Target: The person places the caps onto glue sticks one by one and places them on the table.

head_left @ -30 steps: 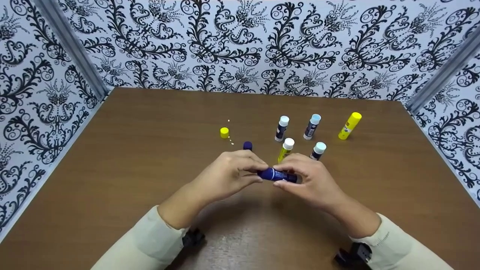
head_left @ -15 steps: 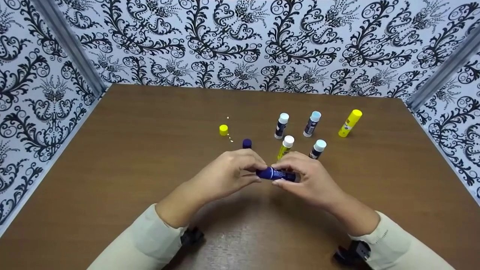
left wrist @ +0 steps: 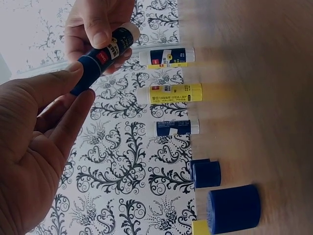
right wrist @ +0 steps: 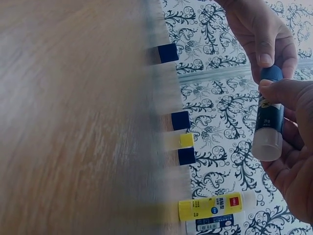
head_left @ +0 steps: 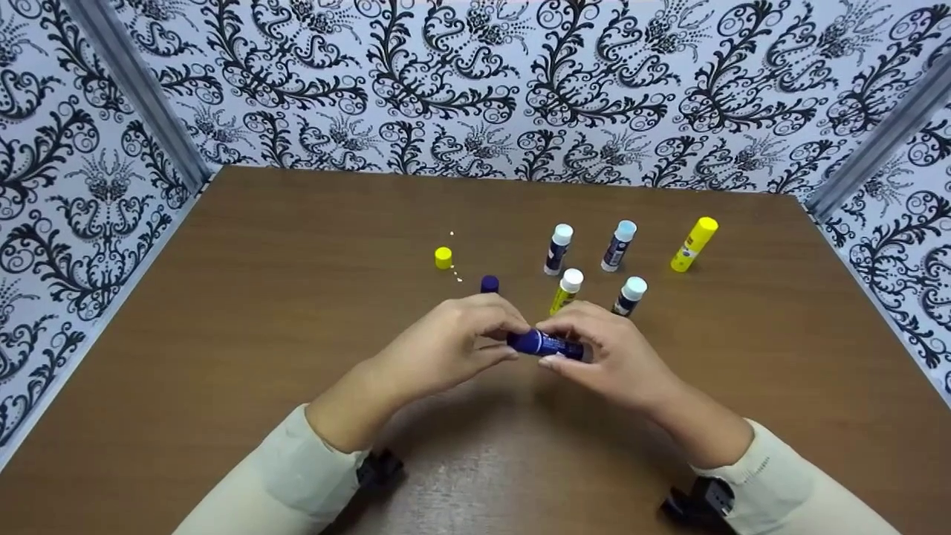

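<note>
A dark blue glue stick [head_left: 557, 346] is held sideways above the table between both hands. My left hand [head_left: 453, 342] pinches its blue cap [left wrist: 88, 73] between thumb and fingertips. The labelled body is gripped by my right hand [head_left: 613, 353], and the whitish base [right wrist: 267, 145] pokes out past those fingers in the right wrist view. The cap sits against the body. Just beyond the hands stand a yellow glue stick [head_left: 567, 292] with a white end up and a navy glue stick [head_left: 630, 294] with a pale blue end up, their lower parts partly hidden.
Two navy glue sticks [head_left: 557, 250] with pale ends stand farther back. A yellow glue stick [head_left: 694, 244] stands at the right. Loose blue caps [left wrist: 234, 209] and a yellow cap [head_left: 443, 258] lie left of centre, near white crumbs [head_left: 457, 275]. Patterned walls [head_left: 475, 82] enclose the table.
The head view has tilted slightly, so the table things appear a little higher. Both hands keep the same hold on the glue stick, with barely any movement.
</note>
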Demonstrator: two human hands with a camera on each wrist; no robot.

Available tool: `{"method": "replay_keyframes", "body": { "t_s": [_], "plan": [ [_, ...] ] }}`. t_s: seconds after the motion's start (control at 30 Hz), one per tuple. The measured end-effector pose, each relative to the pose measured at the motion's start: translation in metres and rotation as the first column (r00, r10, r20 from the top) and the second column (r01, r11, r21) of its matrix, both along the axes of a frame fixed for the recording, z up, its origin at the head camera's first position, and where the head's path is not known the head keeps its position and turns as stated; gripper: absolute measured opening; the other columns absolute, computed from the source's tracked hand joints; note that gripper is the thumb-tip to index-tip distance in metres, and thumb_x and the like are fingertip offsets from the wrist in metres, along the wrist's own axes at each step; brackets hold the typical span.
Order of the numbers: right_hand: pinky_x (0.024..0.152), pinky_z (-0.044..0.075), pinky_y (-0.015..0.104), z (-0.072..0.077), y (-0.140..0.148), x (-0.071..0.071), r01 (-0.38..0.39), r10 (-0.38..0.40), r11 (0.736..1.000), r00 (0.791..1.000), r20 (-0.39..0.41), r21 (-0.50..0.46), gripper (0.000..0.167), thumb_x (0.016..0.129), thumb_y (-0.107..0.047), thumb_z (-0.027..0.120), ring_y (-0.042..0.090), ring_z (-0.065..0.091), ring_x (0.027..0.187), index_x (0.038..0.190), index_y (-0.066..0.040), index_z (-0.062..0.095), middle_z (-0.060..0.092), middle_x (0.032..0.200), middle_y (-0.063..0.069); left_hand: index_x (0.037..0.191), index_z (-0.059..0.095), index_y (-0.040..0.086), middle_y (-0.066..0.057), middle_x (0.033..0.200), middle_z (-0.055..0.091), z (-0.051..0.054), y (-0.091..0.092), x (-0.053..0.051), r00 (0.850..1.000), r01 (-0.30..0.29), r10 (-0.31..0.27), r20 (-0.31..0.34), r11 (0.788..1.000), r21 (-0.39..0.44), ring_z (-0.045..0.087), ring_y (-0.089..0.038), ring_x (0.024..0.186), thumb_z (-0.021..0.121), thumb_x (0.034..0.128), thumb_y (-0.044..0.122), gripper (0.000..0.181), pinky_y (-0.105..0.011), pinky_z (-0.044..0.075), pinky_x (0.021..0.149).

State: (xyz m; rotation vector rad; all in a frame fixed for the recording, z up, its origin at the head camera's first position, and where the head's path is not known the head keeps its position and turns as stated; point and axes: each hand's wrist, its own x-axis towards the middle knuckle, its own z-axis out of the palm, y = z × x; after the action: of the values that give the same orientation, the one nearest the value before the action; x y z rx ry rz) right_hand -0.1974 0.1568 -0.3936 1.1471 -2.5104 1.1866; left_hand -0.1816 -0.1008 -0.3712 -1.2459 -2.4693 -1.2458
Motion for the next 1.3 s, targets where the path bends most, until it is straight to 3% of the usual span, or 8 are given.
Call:
{"method": "replay_keyframes", "body": {
  "t_s": [0.43,0.73,0.97,1.3],
  "plan": [
    [0.084,0.056,0.022,0.0005,-0.0011,-0.0017,-0.021,0.021,1.0,0.999,0.037,0.014,0.031,0.09,-0.019,0.083,0.011,0.062,0.098,0.12,-0.016,0.075,0.07,0.109,-0.002,0.113,0.075,0.002,-0.008,0.114,0.073,-0.0027,-0.0023,0.0001,0.999,-0.022,0.022,-0.034,1.0,0.001,0.071,-0.017,0.107,0.078,0.092,0.005,0.021,-0.021,0.06,0.094],
    [0.082,0.056,0.02,0.0002,-0.0003,-0.0027,-0.034,0.034,0.999,0.999,-0.001,-0.013,0.032,0.088,-0.014,0.085,0.011,0.062,0.096,0.118,-0.015,0.076,0.071,0.107,-0.001,0.115,0.073,0.001,-0.01,0.116,0.071,0.0005,-0.0019,0.0004,1.0,-0.009,0.008,-0.011,1.0,-0.006,0.071,-0.018,0.108,0.078,0.0919,0.005,0.025,-0.021,0.059,0.095],
    [0.08,0.055,0.02,-0.002,0.0006,-0.0033,-0.042,0.042,0.999,0.999,-0.034,-0.019,0.033,0.087,-0.013,0.085,0.014,0.064,0.095,0.118,-0.014,0.075,0.071,0.107,-0.001,0.117,0.074,0.003,-0.008,0.117,0.072,0.0019,-0.0017,-0.0006,0.999,-0.021,0.019,-0.049,0.999,-0.042,0.07,-0.018,0.11,0.078,0.0923,0.007,0.026,-0.02,0.058,0.097],
    [0.083,0.057,0.021,-0.0014,0.0013,-0.0023,-0.032,0.032,0.999,0.999,-0.013,-0.01,0.032,0.088,-0.015,0.085,0.012,0.064,0.098,0.119,-0.015,0.075,0.071,0.11,-0.001,0.122,0.072,0.002,-0.008,0.118,0.071,0.0038,-0.0012,0.0005,0.999,-0.031,0.028,-0.045,0.997,-0.072,0.07,-0.018,0.11,0.077,0.0935,0.009,0.029,-0.022,0.058,0.098]
  ]
}}
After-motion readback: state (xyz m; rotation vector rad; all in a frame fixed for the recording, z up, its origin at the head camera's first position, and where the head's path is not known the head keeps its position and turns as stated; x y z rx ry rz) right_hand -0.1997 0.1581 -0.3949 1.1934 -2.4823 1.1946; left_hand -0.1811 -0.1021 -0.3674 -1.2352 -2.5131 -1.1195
